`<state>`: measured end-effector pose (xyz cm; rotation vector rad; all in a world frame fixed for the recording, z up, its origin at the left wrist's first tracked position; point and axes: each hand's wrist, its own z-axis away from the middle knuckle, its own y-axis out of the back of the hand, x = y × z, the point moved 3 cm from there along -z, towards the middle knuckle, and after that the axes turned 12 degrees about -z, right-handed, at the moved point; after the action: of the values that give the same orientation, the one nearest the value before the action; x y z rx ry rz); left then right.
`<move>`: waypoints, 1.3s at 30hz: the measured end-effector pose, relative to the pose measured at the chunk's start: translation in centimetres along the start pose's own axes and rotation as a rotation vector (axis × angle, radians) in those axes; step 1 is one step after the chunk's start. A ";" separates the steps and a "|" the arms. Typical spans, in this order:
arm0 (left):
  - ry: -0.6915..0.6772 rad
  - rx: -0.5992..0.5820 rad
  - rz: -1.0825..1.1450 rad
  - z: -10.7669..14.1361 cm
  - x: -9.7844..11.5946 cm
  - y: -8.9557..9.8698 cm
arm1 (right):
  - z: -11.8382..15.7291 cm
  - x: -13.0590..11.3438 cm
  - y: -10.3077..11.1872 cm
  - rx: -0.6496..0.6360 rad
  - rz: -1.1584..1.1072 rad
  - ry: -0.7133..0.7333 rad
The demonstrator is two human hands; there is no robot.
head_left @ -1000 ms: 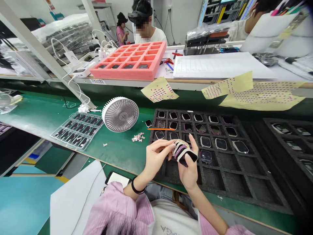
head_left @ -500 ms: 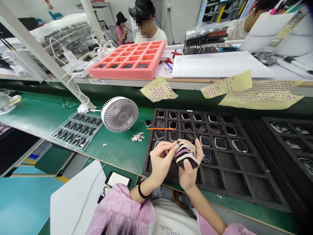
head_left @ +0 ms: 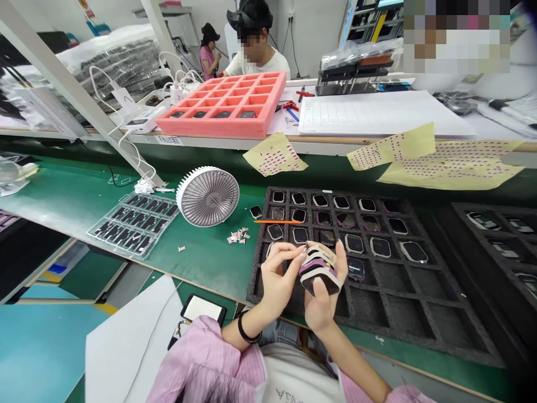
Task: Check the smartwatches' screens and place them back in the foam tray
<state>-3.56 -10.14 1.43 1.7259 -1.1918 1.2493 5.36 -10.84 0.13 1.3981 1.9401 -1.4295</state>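
Note:
A small stack of smartwatch cases (head_left: 318, 271), in cream, black and purple, is gripped in my right hand (head_left: 322, 305). The thumb presses on the dark face of the nearest case, and the fingers wrap behind the stack. My left hand (head_left: 277, 274) has thumb and forefinger pinched together at the stack's upper left edge; anything between those tips is too small to make out. Both hands are above a black foam tray (head_left: 403, 308) whose compartments hold several watch cases, such as one silver case (head_left: 353, 243). An orange stick (head_left: 277, 222) lies across the tray's left rim.
Left of the tray are a loose watch (head_left: 255, 211), small pale pieces (head_left: 238, 235) and a round fan (head_left: 208, 197). Farther left lies a clear tray of black parts (head_left: 133, 225). A pink foam tray (head_left: 222, 131) sits on the shelf. A phone (head_left: 203, 309) is near my lap.
The view has shifted slightly. My right hand still grips the stack, and my left fingertips remain pinched at its edge, with only a small shift of the fingers.

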 end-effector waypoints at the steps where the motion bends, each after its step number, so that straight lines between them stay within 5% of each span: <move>1: -0.028 0.014 -0.009 0.1 0.0 0.0 | 0.0 0.0 0.0 0.002 0.006 -0.003; 10: -0.141 0.003 -0.062 -0.8 0.8 0.7 | -0.3 0.1 0.3 -0.086 0.105 0.114; 16: -0.233 -0.125 -0.136 -1.5 1.4 1.2 | -0.4 -0.2 0.3 -0.117 0.170 0.187; 22: -0.221 -0.339 -0.132 -0.2 -0.1 1.3 | -0.3 0.2 0.2 -0.017 0.050 0.037; 28: -0.182 -0.299 -0.058 0.8 -0.7 1.7 | 0.2 0.8 0.0 -0.032 0.088 -0.082; 33: -0.203 -0.483 -0.447 -2.7 -1.1 5.4 | -0.8 1.3 -0.2 -0.049 -0.029 -0.406; 36: -0.127 -0.344 -0.880 -5.3 -3.2 9.4 | -1.4 1.2 -0.7 -0.047 -0.172 -0.552; 39: -0.084 -0.383 -1.139 -6.3 -5.6 11.5 | -1.5 0.9 -1.1 -0.033 -0.264 -0.610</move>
<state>-17.08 -6.87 -1.83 1.7099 -0.2784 0.2361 4.40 -9.08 0.67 0.5907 1.7572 -1.6788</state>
